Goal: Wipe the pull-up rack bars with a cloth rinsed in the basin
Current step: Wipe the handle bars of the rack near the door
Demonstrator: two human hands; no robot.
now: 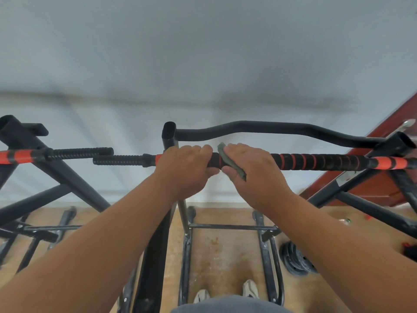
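A black pull-up bar with orange spiral stripes (316, 162) runs across the middle of the view at head height. My left hand (185, 168) grips this bar with its fingers curled over the top. Right beside it, my right hand (252, 170) holds a grey-green cloth (228, 162) wrapped around the bar, fingers over the top and thumb below. The two hands almost touch. Behind them a curved black bar (270, 129) of the same rack runs to the right. No basin is in view.
A second rack with an orange-and-black bar (56, 154) stands at the left. Black rack legs and floor rails (232, 227) spread over the tan floor below. Dark weight plates (297, 260) lie at the lower right. A red-brown door (383, 177) is at the right. My shoes (225, 292) show below.
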